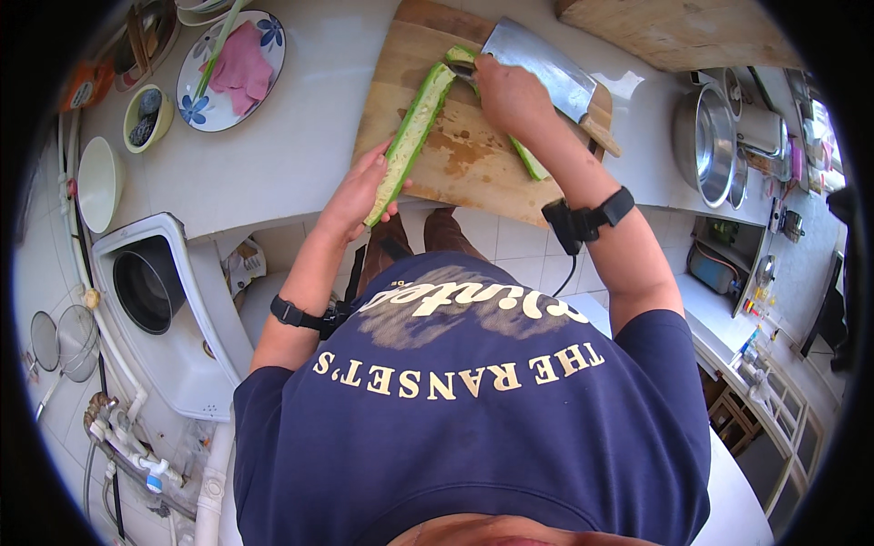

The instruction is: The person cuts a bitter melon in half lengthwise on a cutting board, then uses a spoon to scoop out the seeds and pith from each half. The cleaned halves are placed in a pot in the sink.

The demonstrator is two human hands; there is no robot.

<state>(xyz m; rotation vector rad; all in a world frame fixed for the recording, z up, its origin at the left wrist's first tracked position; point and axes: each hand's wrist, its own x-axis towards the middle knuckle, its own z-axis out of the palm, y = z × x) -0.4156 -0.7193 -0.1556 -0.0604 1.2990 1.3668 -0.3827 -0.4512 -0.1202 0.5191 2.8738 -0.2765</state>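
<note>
My left hand (362, 188) grips the lower end of a long green gourd half (414, 136), its pale, seeded cut face turned up. The half slants over the left side of a wooden cutting board (457, 147). My right hand (509, 92) is closed around a small metal tool, perhaps a spoon (462, 67), at the half's upper end; most of the tool is hidden. Another piece of the gourd (529, 160) lies on the board, partly under my right hand and forearm. A cleaver (539, 68) with a wooden handle rests on the board's right side, beyond my right hand.
At the left are a floral plate (188, 75) with a pink cloth, a yellow bowl (164, 123) holding dark objects, a pale green bowl (101, 184), and a sink (205, 368) with a black pot (147, 286). Steel basins (707, 147) stand at the right; a wooden board (676, 31) lies behind.
</note>
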